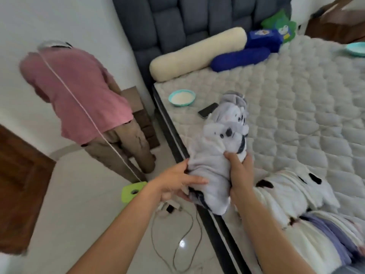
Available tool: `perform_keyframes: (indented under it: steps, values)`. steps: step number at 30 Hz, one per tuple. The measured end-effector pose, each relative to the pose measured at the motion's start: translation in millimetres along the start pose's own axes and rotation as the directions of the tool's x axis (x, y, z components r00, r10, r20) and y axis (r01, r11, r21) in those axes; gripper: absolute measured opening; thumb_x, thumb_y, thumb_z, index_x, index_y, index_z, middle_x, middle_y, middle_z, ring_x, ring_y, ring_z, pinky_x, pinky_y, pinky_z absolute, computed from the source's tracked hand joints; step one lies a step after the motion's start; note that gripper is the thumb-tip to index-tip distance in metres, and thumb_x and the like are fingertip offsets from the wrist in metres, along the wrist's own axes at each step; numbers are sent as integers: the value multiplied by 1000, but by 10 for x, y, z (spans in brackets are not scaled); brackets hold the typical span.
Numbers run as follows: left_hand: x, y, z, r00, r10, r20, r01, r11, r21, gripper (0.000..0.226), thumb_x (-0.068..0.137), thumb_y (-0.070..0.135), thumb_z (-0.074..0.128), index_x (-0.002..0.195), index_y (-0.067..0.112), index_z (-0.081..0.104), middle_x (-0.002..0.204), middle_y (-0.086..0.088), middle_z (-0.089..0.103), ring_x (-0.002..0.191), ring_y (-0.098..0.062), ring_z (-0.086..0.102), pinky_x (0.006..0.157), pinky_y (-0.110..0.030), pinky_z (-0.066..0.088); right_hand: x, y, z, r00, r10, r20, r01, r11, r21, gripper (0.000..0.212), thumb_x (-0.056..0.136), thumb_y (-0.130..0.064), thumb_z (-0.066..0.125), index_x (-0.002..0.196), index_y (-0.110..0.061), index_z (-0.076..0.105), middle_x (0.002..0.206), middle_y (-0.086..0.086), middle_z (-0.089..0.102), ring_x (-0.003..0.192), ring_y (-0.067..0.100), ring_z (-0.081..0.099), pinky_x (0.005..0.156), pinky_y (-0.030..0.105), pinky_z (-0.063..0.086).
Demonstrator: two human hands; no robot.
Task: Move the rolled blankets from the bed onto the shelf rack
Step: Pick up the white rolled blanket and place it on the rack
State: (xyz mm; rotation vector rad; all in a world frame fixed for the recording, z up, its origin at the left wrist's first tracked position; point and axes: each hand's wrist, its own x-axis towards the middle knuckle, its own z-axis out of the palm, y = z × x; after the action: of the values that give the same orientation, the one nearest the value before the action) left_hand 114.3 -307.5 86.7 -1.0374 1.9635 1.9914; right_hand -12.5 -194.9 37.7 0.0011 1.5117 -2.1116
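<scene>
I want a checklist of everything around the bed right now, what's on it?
Surface: quilted white mattress.
Job's things: grey-white animal-print rolled blanket, held at bed edge; more folded blankets beside it.
Clutter: teal bowl, black phone, cream bolster, blue bolster.
Grippers: left hand and right hand both grip the roll.
Cables: white cords on floor.
Surroundings: person in pink shirt; shelf rack not seen.

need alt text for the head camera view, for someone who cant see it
Both hands, left and right, grip a rolled grey-and-white blanket at the edge of a quilted mattress. A teal bowl and a phone lie behind it; a person in a pink shirt bends over beside the bed.
</scene>
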Motion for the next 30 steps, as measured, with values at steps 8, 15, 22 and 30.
perform_keyframes:
  steps: [8,15,22,30]
  values:
    - [-1673,-903,-1196,848,-38,-528,-136,948,-287,44,79,23,75,121,24,60,117,-9,70,107,-29,65,80,-57,55,-1344,637,1713,756,-86,649,300,926,-227,70,78,-25,72,138,-23,35,128,-5,54,110,6,57,88,24,49]
    - [-3567,-2260,-1738,642,-84,-762,-353,850,-391,55,67,23,76,120,28,61,116,-8,71,109,-29,65,89,-61,51,-3202,1439,2789,383,4,924,421,889,-179,57,79,-23,75,123,-35,40,109,-23,54,97,-7,55,74,9,44]
    - [-5093,-3558,-1890,439,-215,-873,-561,693,-453,51,70,11,71,118,28,63,108,-6,74,102,-27,67,95,-56,46,-4976,2255,3312,58,100,993,473,873,-116,77,77,-24,77,141,-22,34,130,-6,49,115,11,50,90,20,40]
    - [-6270,-4508,-1815,119,-408,-905,-778,528,-340,55,69,14,73,122,19,58,100,-8,74,86,-23,71,70,-37,58,-6546,2885,3902,-407,228,884,473,881,-10,68,81,-26,73,137,-27,34,120,-15,48,109,3,49,81,5,37]
